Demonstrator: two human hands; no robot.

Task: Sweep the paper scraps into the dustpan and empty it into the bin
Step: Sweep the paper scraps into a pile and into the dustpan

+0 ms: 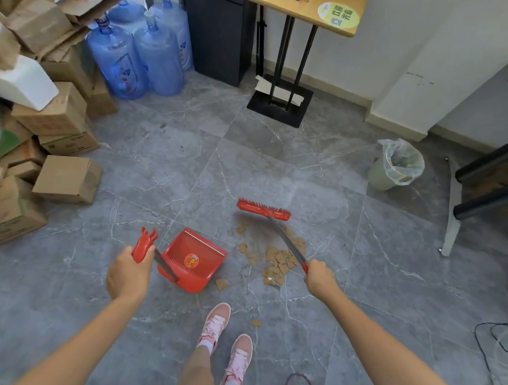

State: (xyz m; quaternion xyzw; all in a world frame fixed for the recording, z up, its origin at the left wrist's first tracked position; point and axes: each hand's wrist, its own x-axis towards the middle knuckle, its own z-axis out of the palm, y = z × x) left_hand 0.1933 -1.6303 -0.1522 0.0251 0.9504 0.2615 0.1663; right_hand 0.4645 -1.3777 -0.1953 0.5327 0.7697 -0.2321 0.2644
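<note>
Left hand: the left hand [129, 269] is closed around the red handle top of the dustpan [193, 260], low and left of the middle.
Right hand: the right hand [319, 278] is closed around the near end of the broom [285, 241] handle, right of the middle.
Dustpan: red, it stands on the floor [279, 164] with its open mouth turned to the far right, toward the scraps; a round yellow and red label is inside it. No scraps are visible inside.
Broom: the red head is on the far side of the scrap pile, and the dark handle runs from it over the pile to the right hand. If the bristles touch the floor I cannot tell.
Paper scraps: the brown paper scraps [277, 260] lie in a loose pile on the floor, between the broom head and the right hand, just right of the dustpan. One piece lies at the near right corner of the dustpan, another one lies near the pink shoes [227, 340].
Bin: the pale green bin [398, 165] with a clear bag stands far right, well apart from the pile.
Around: cardboard boxes [37, 130] are stacked at the left, blue water bottles [142, 47] stand far left, and a tabletop [302, 6] on a black stand is at the far wall.
</note>
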